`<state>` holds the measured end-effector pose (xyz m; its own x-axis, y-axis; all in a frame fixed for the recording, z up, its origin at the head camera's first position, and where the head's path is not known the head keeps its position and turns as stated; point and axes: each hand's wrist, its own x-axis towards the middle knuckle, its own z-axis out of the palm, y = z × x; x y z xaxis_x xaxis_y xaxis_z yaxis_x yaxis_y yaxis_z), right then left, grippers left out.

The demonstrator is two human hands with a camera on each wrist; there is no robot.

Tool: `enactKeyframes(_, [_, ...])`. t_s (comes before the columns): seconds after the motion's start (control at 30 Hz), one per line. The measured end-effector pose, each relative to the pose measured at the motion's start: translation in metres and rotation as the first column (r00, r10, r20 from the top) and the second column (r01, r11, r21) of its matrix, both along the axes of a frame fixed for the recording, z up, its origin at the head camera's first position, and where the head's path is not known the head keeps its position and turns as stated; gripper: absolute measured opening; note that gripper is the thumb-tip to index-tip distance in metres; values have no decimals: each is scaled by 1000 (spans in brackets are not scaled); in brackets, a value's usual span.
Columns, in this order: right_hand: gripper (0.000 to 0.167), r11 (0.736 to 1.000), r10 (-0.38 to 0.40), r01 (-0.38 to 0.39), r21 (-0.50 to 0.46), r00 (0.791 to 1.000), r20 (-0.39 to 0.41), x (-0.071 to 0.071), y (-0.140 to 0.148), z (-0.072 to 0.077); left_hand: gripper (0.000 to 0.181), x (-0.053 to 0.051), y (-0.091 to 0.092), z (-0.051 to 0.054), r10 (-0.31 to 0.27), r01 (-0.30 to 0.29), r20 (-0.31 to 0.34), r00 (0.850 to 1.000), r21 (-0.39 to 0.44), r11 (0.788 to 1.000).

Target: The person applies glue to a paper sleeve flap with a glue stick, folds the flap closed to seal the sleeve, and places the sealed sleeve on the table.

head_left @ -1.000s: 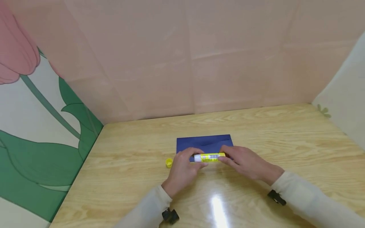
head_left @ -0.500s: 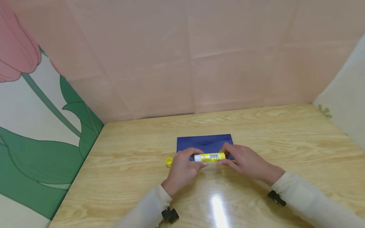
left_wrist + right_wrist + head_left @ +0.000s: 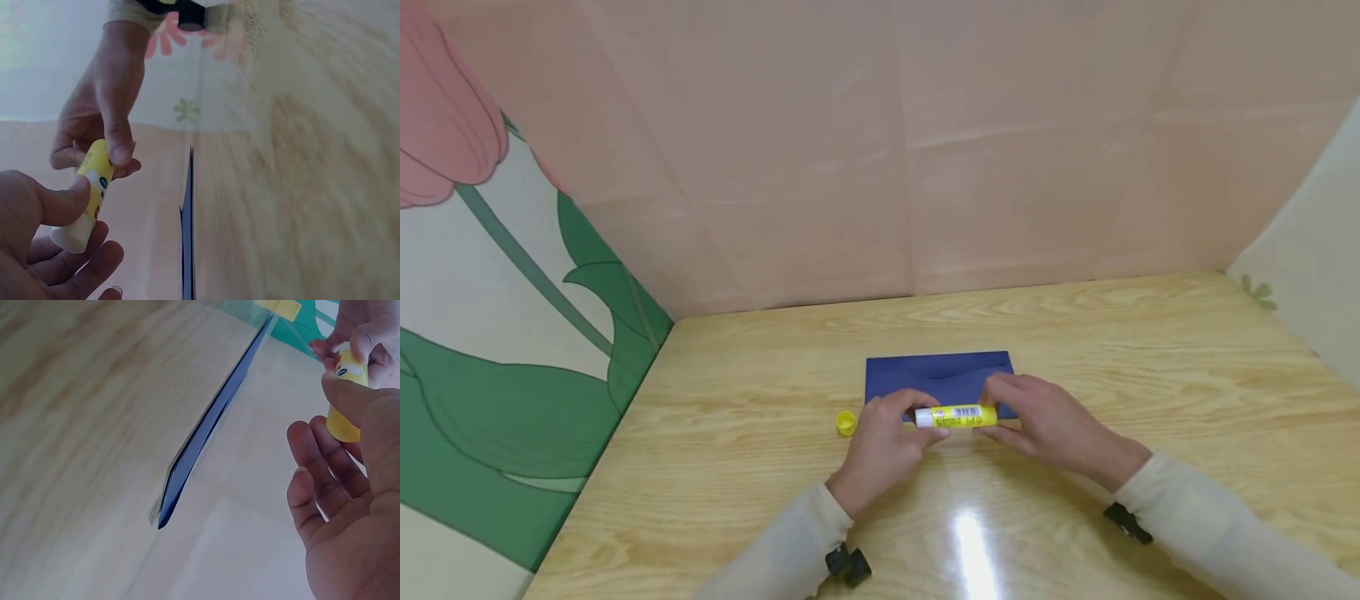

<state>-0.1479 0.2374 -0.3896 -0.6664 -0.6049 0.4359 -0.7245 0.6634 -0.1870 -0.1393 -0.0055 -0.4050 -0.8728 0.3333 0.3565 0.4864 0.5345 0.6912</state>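
A yellow glue stick [image 3: 964, 416] with a white end lies level between both hands, above the table. My left hand [image 3: 883, 446] pinches it near the white end, thumb below and forefinger above in the head view. At the yellow end, my right hand [image 3: 1052, 425] grips it between thumb and fingers. In the left wrist view the glue stick [image 3: 97, 187] slants from one hand to the other. A dark blue envelope [image 3: 940, 375] lies flat on the table just behind the hands, its front edge partly covered by them. The yellow cap [image 3: 846, 423] sits left of my left hand.
The wood-grain table [image 3: 737, 400] reaches back to a pink cloth wall [image 3: 790, 183]. A tulip-patterned cloth [image 3: 497, 400] rises along the left edge, and a pale cloth [image 3: 1315, 250] stands at the right. Black straps circle both wrists over the sleeves.
The fingers of my right hand have shifted a little around the yellow end of the glue stick. The glue stick has moved slightly right; the envelope and cap stay in place.
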Motion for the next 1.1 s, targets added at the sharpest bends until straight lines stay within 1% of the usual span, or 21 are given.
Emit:
enactKeyframes(0.13, [41, 1000, -17, 17, 12, 1000, 4, 1, 0, -1, 27, 1, 0, 0, 1, 0, 19, 1000, -4, 1000])
enactKeyframes(0.27, [40, 997, -63, 61, 37, 997, 35, 2, -1, 1, 28, 1, 1, 0, 4, -4, 8, 1000, -1, 1000])
enactKeyframes(0.33, [39, 994, -94, 91, 61, 993, 64, 2, -3, 3, 28, 1, 0, 1, 8, -8, -7, 1000, 1, 1000])
enactKeyframes(0.43, [38, 986, -140, 130, 104, 985, 102, 3, -5, 4, 28, 1, -1, 2, 19, -19, -13, 1000, -2, 1000])
enactKeyframes(0.53, [39, 980, -165, 148, 129, 978, 130, 3, -5, 4, 27, 2, -3, 5, 32, -32, 1, 999, 4, 999])
enactKeyframes(0.6, [35, 983, -157, 141, 121, 978, 136, 2, -4, 2, 27, 2, -4, 6, 35, -35, 4, 999, 11, 999])
enactKeyframes(0.73, [13, 990, -115, 103, 99, 985, 125, 1, -2, 0, 28, 1, -5, 6, 19, -18, -18, 1000, 19, 1000])
enactKeyframes(0.8, [7, 993, -90, 81, 90, 990, 106, 0, -1, 0, 28, 0, -6, 6, 7, -7, -33, 999, 16, 1000])
enactKeyframes(0.9, [8, 994, -61, 54, 95, 995, 74, -2, -1, -1, 28, 0, -6, 5, -5, 6, -45, 999, 13, 1000])
enactKeyframes(1.0, [10, 993, -42, 37, 111, 998, 43, -3, 0, -2, 28, -1, -6, 5, -11, 11, -44, 999, 15, 1000])
enactKeyframes(1.03, [11, 993, -38, 33, 115, 998, 41, -3, 0, -2, 28, -1, -6, 5, -11, 12, -42, 999, 17, 1000])
enactKeyframes(1.1, [14, 995, -35, 28, 100, 997, 69, -3, 1, -2, 28, -1, -6, 5, -14, 15, -41, 999, 24, 1000])
